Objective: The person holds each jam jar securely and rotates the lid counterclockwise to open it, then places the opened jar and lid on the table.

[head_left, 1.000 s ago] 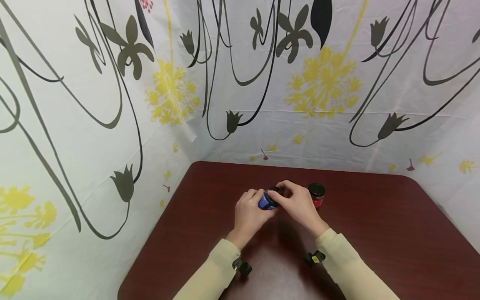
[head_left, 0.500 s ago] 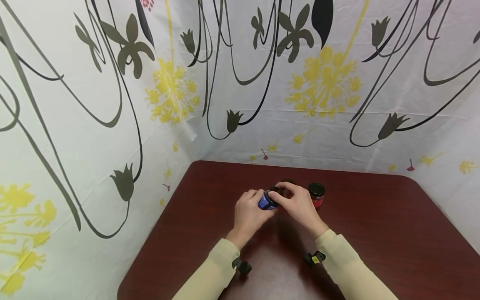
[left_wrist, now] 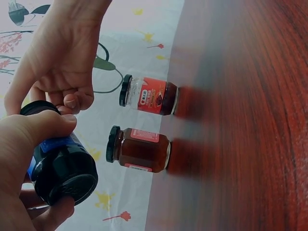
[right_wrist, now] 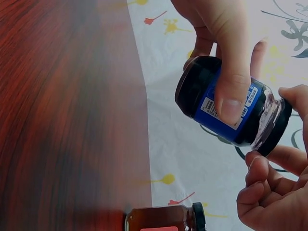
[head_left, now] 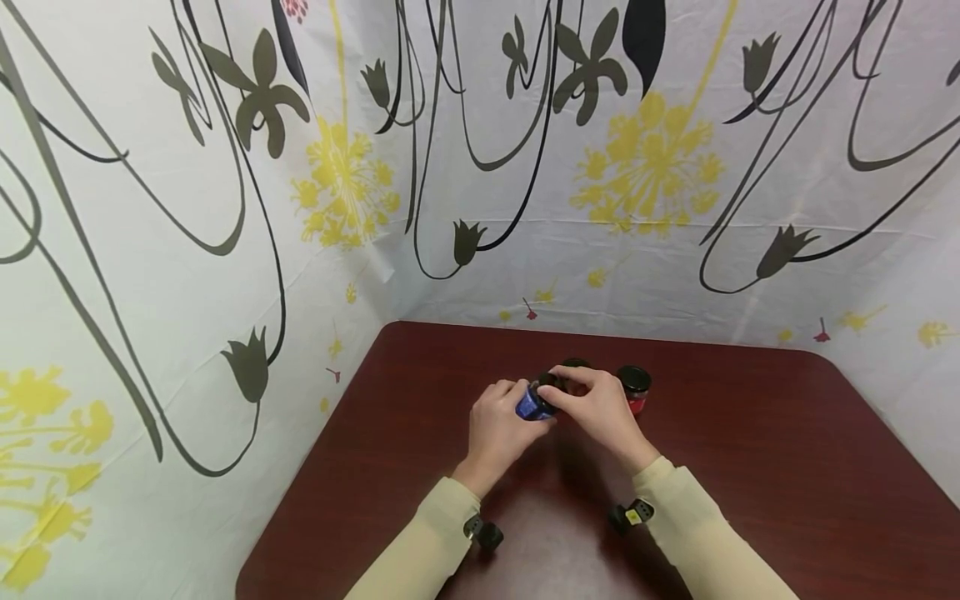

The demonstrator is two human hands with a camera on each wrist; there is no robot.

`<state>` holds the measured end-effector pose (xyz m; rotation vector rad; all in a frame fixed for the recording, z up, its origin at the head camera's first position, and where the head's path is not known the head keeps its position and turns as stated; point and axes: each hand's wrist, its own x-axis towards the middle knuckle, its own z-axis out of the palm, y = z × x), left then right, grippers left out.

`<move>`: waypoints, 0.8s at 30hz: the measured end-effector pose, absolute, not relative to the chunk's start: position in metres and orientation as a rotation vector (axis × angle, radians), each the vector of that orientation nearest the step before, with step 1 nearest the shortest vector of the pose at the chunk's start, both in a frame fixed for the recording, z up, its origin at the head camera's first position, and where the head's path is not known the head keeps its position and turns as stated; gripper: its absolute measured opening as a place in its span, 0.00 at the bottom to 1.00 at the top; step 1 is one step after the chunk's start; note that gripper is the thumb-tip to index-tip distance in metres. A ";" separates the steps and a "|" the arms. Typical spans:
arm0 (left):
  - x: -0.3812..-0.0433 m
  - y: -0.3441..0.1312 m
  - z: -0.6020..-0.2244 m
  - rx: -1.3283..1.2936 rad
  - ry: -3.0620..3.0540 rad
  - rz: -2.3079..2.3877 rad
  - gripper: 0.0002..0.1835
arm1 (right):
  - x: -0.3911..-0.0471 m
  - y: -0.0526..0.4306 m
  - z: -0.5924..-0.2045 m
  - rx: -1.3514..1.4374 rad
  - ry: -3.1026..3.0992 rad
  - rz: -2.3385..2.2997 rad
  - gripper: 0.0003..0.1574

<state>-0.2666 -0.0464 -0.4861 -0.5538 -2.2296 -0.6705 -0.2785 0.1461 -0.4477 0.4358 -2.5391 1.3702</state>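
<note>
My left hand (head_left: 495,429) grips the body of a dark glass jar with a blue label (head_left: 531,406), held tilted above the table. In the right wrist view the left thumb lies across the label beside a barcode, with the jar's clear neck toward the right hand. There my right hand (head_left: 602,412) pinches the round black lid (right_wrist: 276,130) at the jar's mouth, thumb and fingers on opposite sides of its rim. The left wrist view shows the jar's dark base (left_wrist: 72,180) with left fingers wrapped around it; the right hand partly hides behind the jar there.
Beyond the hands, two more black-lidded jars stand upright on the dark red table (head_left: 420,392): a red-labelled jar (left_wrist: 151,95), partly filled, and a brown-filled jar (left_wrist: 142,151), mostly hidden in the head view. Patterned cloth (head_left: 480,192) hangs around the table.
The right fingers and the lid have shifted slightly left in the head view. The left hand and the jar body stay almost still.
</note>
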 end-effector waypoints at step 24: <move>-0.262 -0.047 -0.483 -0.559 -2.198 -0.667 0.34 | -0.275 0.153 -0.444 0.564 -2.519 1.336 0.30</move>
